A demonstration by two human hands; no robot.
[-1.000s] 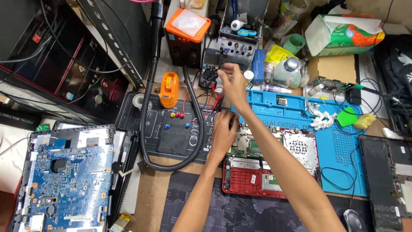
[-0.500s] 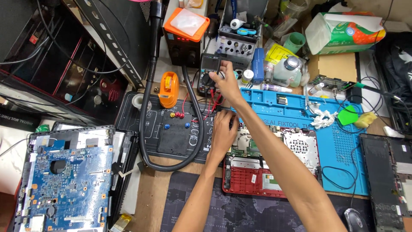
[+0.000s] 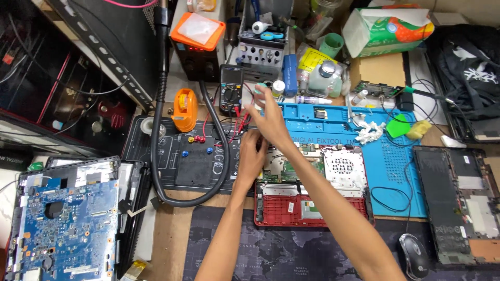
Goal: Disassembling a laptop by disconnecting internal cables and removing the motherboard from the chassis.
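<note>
An opened red laptop base (image 3: 291,211) lies in front of me with its green circuit board (image 3: 284,169) exposed. My left hand (image 3: 251,156) rests with bent fingers on the board's upper left corner, beside a black work mat (image 3: 192,166); whether it holds anything is hidden. Just above it, my right hand (image 3: 271,119) is raised and grips a small blurred bottle with a pale green cap (image 3: 260,96). A black multimeter (image 3: 230,91) stands just left of that bottle, its red leads trailing toward my left hand.
A thick black hose (image 3: 156,156) loops over the black mat. A blue silicone mat (image 3: 364,112) lies behind the laptop. A blue motherboard (image 3: 62,224) sits far left, another open chassis (image 3: 455,203) far right, and a mouse (image 3: 414,255) at the lower right. Bottles and tools crowd the back.
My right hand has drawn back from the area by the multimeter and now carries the small bottle nearer to me. The left hand has stayed on the board's corner.
</note>
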